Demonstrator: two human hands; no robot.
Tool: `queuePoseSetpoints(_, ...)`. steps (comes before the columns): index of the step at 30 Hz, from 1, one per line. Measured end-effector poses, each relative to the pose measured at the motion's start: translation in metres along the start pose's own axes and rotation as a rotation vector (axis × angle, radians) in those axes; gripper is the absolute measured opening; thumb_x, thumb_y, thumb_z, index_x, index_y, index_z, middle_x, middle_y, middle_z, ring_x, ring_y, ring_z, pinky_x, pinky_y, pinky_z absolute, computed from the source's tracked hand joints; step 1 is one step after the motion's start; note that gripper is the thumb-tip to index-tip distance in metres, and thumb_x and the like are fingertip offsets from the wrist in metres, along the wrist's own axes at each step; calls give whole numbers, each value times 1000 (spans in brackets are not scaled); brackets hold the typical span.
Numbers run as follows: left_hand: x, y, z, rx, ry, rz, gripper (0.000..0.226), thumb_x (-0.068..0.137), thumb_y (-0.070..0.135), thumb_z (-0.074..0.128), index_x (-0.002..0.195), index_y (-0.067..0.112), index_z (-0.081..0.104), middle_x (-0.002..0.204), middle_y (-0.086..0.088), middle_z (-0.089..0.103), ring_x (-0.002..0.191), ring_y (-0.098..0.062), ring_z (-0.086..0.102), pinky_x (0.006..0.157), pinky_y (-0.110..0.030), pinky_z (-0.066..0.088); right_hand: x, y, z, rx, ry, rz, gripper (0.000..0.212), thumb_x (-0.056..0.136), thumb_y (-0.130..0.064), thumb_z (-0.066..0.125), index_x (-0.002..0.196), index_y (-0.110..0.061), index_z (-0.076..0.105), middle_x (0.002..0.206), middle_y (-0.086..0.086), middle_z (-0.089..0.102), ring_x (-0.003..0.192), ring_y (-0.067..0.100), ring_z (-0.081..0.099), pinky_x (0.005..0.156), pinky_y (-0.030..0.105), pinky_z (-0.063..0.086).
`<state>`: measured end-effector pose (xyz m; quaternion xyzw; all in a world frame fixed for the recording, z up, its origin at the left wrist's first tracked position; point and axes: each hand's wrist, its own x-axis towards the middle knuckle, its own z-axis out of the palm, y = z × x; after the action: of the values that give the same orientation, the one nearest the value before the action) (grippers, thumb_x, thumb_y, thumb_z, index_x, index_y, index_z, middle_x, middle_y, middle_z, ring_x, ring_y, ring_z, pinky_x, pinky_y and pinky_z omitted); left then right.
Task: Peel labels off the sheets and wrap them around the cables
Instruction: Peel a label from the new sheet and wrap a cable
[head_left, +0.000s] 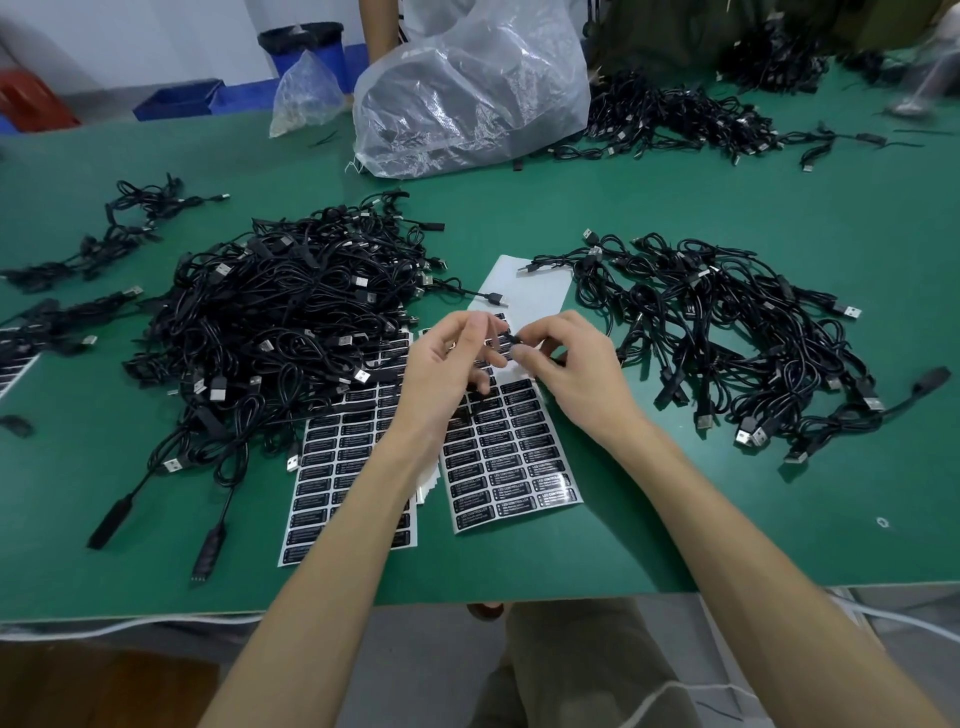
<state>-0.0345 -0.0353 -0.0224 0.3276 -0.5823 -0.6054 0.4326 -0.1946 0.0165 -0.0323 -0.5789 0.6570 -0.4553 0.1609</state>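
Note:
Two sheets of black labels lie in front of me on the green table: the right sheet (511, 452) and the left sheet (332, 483). My left hand (447, 364) and my right hand (566, 364) meet above the top of the right sheet. Between their fingertips sits a small black label (506, 340), pinched from both sides. Whether a cable is under the label I cannot tell. A large heap of black USB cables (280, 312) lies to the left, a looser spread of cables (727, 332) to the right.
A clear plastic bag (467, 88) stands at the back centre, with more cables (675, 119) behind right. Small cable bunches (119, 228) and another label sheet (13, 364) lie far left. Two loose controller ends (156, 509) lie near the table's front edge (156, 616).

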Motion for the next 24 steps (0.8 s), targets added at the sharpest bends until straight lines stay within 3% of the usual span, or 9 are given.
queuePoseSetpoints(2,0,0,0,-22,2,-9,25,106,33,57,104,14,73,105,-1,74,86,-17,67,65,-26,54,-1,0,1,1,-2,-12,14,102,-29,64,102,-19,74,93,-8,60,83,1,56,75,10,40)
queuePoseSetpoints(5,0,0,0,-13,17,-13,26,107,30,55,106,10,73,105,-2,75,89,-19,71,67,-27,56,-1,-1,0,-23,-3,-1,14,103,-23,63,100,-14,74,95,1,66,87,13,59,79,22,45)
queuePoseSetpoints(9,1,-1,2,-5,17,-17,28,107,30,55,106,9,74,108,-6,75,90,-22,73,66,-27,57,-2,-1,-1,-7,35,12,5,98,-21,70,96,-17,72,95,-5,65,86,5,59,76,10,43)
queuePoseSetpoints(16,3,-5,-1,3,25,-26,25,107,24,58,107,10,79,108,-10,77,92,-22,73,78,-28,58,-3,0,0,27,70,4,4,94,-19,75,97,-18,72,94,-8,65,85,3,60,76,10,45)
queuePoseSetpoints(21,3,-6,0,14,40,-36,24,105,21,60,108,6,78,107,-16,76,93,-24,74,87,-30,59,-5,-2,0,-31,50,-139,31,91,-9,72,115,-27,66,106,-6,59,101,12,53,87,11,38)
queuePoseSetpoints(24,2,-6,0,51,27,-31,27,105,18,59,105,-4,74,111,-17,74,99,-28,73,90,-35,59,-7,-3,1,-51,40,-239,32,90,-10,75,115,-29,67,108,-14,56,106,2,48,89,10,35)
